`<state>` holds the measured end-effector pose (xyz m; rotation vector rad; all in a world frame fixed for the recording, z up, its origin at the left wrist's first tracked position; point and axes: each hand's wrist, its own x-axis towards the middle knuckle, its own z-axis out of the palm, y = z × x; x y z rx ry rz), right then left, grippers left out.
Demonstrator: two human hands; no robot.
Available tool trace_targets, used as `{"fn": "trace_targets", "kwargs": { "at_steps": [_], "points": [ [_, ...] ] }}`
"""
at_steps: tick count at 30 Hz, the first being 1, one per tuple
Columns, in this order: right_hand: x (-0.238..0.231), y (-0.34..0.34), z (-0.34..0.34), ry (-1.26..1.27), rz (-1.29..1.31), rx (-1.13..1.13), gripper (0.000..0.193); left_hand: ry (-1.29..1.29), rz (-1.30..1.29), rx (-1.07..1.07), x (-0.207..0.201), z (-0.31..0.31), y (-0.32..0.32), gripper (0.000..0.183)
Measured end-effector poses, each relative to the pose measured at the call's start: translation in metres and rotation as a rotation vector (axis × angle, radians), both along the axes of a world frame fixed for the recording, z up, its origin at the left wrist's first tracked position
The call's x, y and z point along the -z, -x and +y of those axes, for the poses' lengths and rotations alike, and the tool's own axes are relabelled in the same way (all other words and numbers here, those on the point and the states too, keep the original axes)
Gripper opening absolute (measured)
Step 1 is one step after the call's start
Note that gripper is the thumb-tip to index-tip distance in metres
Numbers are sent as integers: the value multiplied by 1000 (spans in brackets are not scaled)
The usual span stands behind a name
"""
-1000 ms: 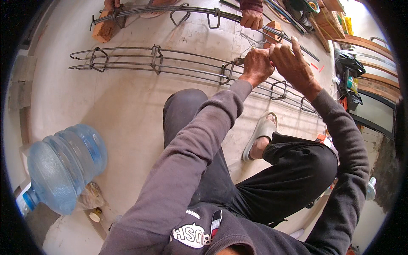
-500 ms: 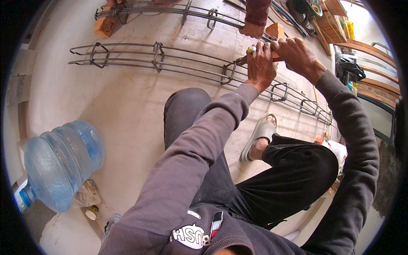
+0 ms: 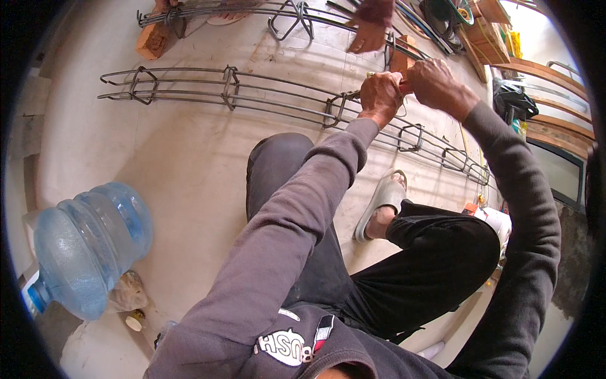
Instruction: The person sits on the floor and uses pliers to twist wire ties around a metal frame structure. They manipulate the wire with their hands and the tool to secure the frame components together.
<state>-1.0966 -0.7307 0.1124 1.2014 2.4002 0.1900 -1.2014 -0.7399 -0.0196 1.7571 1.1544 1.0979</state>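
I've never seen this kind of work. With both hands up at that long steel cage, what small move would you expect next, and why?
Probably a further twist of the red-handled tool. The left hand and right hand are closed together around it right above the rebar cage, beside a stirrup, and neither grip looks loosened.

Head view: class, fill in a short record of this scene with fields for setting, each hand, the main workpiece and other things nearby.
Setting: bare concrete floor, person seated low
Left hand: closed over a rebar cage at one of its ties
Right hand: close beside the left, gripping a small tool; which tool, cannot tell
Workpiece: long cage of parallel steel bars with square stirrups, lying on the floor
Nearby: blue water jug lying on its side, grey sandal, second cage with another person's hand
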Motion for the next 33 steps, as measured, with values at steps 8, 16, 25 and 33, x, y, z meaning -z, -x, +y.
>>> {"fn": "trace_targets", "kwargs": {
  "at_steps": [8, 16, 25, 33],
  "points": [
    [7, 18, -7, -47, -177, 62, 11, 91, 101, 54, -6, 5, 9, 16],
    [-11, 26, 9, 745, 59, 960, 12, -191, 225, -136, 5, -23, -4, 32],
    [19, 19, -42, -434, -258, -212, 38, -114, 83, -37, 12, -5, -2, 12],
    [25, 0, -24, -329, -190, -146, 12, 16, 133, -77, -4, -10, 1, 32]
  ]
}}
